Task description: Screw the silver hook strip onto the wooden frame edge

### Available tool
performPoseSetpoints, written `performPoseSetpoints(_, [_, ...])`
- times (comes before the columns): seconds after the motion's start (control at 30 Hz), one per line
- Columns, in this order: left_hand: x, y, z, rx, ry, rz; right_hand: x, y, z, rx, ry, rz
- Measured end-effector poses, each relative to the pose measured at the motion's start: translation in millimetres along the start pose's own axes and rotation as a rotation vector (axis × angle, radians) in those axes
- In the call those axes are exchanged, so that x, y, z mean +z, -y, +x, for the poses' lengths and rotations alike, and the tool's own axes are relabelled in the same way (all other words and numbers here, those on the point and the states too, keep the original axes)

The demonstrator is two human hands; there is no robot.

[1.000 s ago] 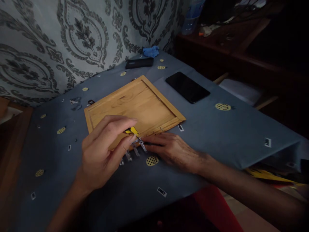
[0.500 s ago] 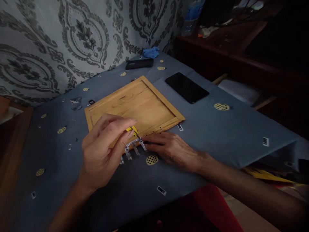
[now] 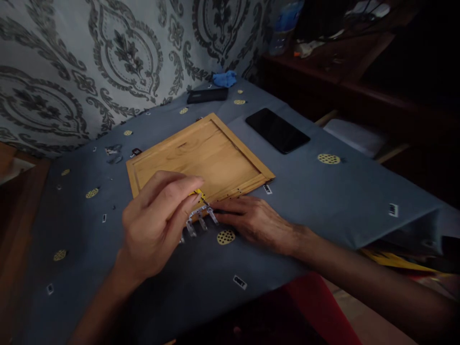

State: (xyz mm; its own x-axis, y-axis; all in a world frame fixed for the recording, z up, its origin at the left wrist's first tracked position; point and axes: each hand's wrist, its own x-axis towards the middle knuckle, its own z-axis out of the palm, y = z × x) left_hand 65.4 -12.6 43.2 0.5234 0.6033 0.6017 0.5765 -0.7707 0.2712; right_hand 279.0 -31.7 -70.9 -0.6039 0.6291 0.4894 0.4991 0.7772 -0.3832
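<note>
A wooden panel (image 3: 212, 153) with a raised frame lies flat on the table. Along its near edge sits a row of shiny metal hooks (image 3: 201, 221), partly hidden by my fingers. My left hand (image 3: 158, 220) pinches a small screwdriver with a yellow handle (image 3: 200, 193); its thin dark shaft points down at the hook strip. Most of the handle is covered by my fingers. From the right, my right hand (image 3: 255, 221) lies low over the panel's near edge, its fingertips closed at the right end of the hook strip. Small dark holes mark the edge beside it.
A black phone (image 3: 277, 130) lies right of the panel, and a dark flat case (image 3: 207, 95) behind it near a blue cloth (image 3: 224, 78). Small clear plastic bits (image 3: 114, 152) are at the left. A bottle (image 3: 283, 28) stands on the brown furniture at the back.
My left hand has turned the screwdriver slightly, so less of the yellow handle shows. The right hand and the panel stay in nearly the same place.
</note>
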Motion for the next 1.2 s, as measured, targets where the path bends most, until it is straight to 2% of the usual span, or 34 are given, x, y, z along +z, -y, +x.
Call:
performPoseSetpoints(0.13, [-3.0,2.2,0.1,-0.006,0.043,-0.016,-0.7,-0.1,0.4,0.009,0.010,0.005])
performPoseSetpoints(0.43, [-4.2,-0.4,-0.2,-0.026,-0.001,0.004,0.1,-0.8,-1.0,0.033,0.034,0.021])
performPoseSetpoints(0.97, [-2.2,1.7,-0.8,-0.005,0.003,0.000,1.3,-0.4,-1.2,0.015,-0.007,0.027])
performPoseSetpoints(1.2, [-0.5,3.8,0.2,0.016,0.010,0.021,0.3,-1.3,-2.0,0.032,0.044,0.035])
